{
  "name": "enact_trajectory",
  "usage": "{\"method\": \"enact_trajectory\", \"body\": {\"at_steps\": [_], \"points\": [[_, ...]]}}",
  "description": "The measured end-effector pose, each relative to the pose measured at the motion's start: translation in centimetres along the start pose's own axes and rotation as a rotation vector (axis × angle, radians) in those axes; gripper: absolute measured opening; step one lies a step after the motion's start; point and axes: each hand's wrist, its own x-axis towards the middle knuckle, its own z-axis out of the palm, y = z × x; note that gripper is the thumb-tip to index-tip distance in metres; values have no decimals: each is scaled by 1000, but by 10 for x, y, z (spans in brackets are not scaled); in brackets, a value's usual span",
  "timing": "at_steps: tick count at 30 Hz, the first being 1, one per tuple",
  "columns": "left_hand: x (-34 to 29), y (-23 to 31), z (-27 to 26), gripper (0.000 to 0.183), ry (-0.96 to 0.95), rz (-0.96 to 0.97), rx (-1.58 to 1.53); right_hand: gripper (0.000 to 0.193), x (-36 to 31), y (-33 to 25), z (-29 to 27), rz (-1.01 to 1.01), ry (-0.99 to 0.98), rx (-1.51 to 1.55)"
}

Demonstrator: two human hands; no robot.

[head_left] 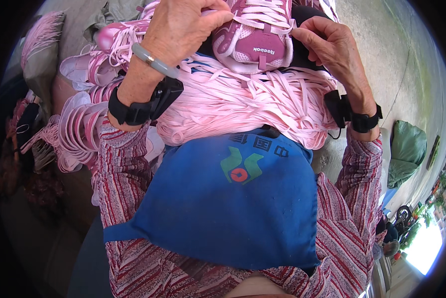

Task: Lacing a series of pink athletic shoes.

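Pink sneaker [260, 47] sits far side, smack between left hand [187, 21] and right hand [334, 47], both pinching its pale lace [248, 22].

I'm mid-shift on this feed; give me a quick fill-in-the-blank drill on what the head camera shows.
1. The left hand and right hand are at the lace of a shoe, and the bangle is worn on the person's ____ side.
2. The bundle of loose laces is pale ____.
3. The apron is mainly ____.
4. The wrist straps are ____.

Missing words: left; pink; blue; black.
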Motion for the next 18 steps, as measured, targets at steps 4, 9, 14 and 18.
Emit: {"method": "enact_trajectory", "body": {"at_steps": [4,9,14,18], "points": [[-4,-11,14,21,145,6,7,13,-10,4,21,-121,242,-102],[-14,-23,23,21,166,-30,-118,20,-21,-1,28,-450,383,-315],[-14,-29,24,23,122,-45,-236,26,-33,-10,35,-308,252,-595],[-14,-31,27,21,198,12,-258,23,-27,-2,41,-260,200,-510]]}}
